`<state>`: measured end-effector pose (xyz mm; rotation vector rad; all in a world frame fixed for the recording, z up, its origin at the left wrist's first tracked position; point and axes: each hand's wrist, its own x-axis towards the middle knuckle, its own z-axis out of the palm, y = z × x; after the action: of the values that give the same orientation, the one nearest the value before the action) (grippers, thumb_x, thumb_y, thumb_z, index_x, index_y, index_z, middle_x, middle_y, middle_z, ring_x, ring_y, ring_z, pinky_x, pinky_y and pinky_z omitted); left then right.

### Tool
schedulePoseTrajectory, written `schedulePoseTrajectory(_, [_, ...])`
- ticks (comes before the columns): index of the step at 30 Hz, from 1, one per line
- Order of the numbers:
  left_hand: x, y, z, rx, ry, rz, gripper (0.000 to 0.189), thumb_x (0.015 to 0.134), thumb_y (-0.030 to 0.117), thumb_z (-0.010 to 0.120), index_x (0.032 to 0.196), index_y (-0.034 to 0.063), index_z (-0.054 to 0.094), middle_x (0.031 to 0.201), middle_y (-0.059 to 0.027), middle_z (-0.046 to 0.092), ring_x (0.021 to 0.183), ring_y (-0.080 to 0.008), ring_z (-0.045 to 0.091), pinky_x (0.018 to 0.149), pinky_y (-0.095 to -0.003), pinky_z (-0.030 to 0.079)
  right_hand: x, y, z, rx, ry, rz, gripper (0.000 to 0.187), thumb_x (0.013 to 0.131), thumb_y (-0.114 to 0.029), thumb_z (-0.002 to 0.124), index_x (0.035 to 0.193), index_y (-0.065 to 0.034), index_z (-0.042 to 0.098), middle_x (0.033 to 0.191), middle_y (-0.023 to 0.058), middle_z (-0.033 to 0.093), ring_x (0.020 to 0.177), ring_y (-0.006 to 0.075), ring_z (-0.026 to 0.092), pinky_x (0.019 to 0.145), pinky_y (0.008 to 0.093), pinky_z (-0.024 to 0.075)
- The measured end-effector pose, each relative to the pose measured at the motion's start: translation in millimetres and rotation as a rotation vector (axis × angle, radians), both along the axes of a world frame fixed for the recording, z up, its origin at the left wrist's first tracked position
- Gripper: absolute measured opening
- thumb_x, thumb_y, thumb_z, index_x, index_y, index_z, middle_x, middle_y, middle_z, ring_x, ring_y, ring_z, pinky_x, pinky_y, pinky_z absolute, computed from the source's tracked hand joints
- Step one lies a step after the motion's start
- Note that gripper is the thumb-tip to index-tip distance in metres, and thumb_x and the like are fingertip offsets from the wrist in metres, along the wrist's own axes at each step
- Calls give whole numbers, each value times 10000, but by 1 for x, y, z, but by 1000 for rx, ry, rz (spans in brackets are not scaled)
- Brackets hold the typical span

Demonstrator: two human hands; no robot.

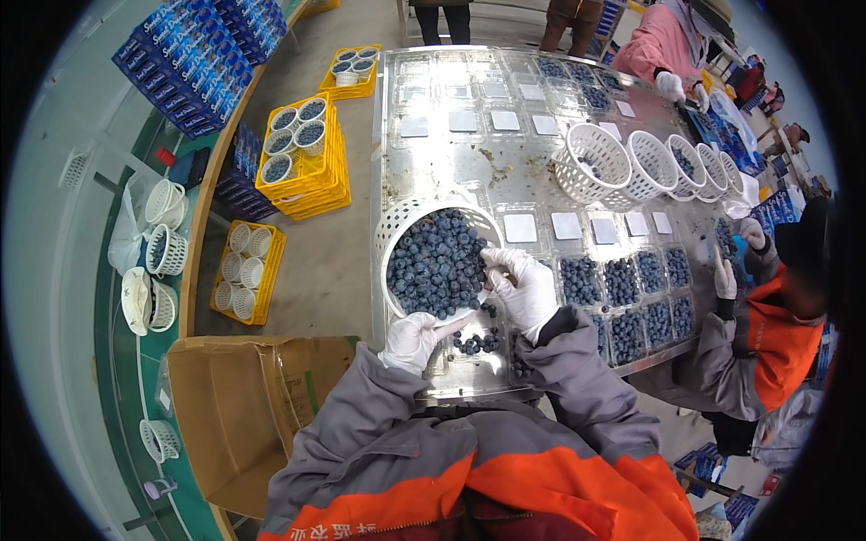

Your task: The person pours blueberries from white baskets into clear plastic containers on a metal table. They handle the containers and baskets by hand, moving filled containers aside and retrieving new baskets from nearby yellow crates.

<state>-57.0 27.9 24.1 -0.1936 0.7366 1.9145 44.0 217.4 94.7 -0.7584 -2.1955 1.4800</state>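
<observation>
A white perforated plastic basket (398,218), tipped towards me, is full of blueberries (436,264). My left hand (410,343), in a white glove, grips the basket's lower rim. At the basket's right edge, my gloved right hand (524,287) has its fingers bent and close together by the berries; whether a berry is between them cannot be told. Loose blueberries (476,342) lie in a clear plastic clamshell tray below the basket. Filled clamshell trays (580,280) stand in rows to the right, and white square pads (520,228) lie in the trays behind them.
More white baskets (594,162) line the metal table (440,162). A co-worker's gloved hand (724,274) is at the right; another co-worker's hand (670,86) is at the far end. Yellow crates (304,177) stand left on the floor, and an open cardboard box (233,406) is at lower left.
</observation>
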Motion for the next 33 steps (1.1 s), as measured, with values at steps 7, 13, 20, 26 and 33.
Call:
schedulePoseTrajectory(7, [21, 10, 10, -26, 1, 69, 178, 764, -117, 430, 828, -245, 537, 1109, -416, 534, 1193, -610, 458, 1053, -708, 377, -14, -2, 6, 631, -163, 280, 187, 853, -235, 673, 967, -89, 694, 886, 145, 646, 826, 337, 653, 738, 424, 524])
schedulePoseTrajectory(13, [37, 15, 30, -18, -25, 102, 206, 771, -102, 431, 846, -272, 520, 1165, -442, 501, 1225, -614, 427, 1071, -699, 359, -9, 10, 8, 162, -48, 231, 113, 781, -56, 732, 894, -56, 730, 832, 148, 673, 780, 314, 663, 708, 358, 531])
schedulePoseTrajectory(20, [23, 16, 38, 24, -76, 89, 234, 772, -99, 441, 891, -276, 536, 1198, -426, 512, 1246, -591, 429, 1080, -689, 353, -32, -2, 24, 367, 162, -3, 120, 896, -65, 635, 1014, -80, 621, 838, 134, 682, 794, 298, 689, 695, 371, 541])
schedulePoseTrajectory(26, [-12, -4, 42, -5, -1, -41, 291, 818, -108, 408, 1055, -236, 517, 1201, -319, 543, 1215, -508, 501, 1081, -653, 389, -50, -31, 58, 786, 132, 497, 241, 800, -132, 654, 1032, -131, 716, 911, 51, 686, 822, 233, 675, 689, 335, 554])
schedulePoseTrajectory(33, [-49, -28, 66, 13, -80, -205, 437, 798, -111, 370, 1212, -248, 391, 1337, -324, 453, 1278, -483, 459, 1107, -637, 363, -102, -63, 39, 1044, -42, 715, 248, 846, -199, 575, 1054, -135, 694, 900, 43, 605, 881, 229, 617, 665, 361, 539])
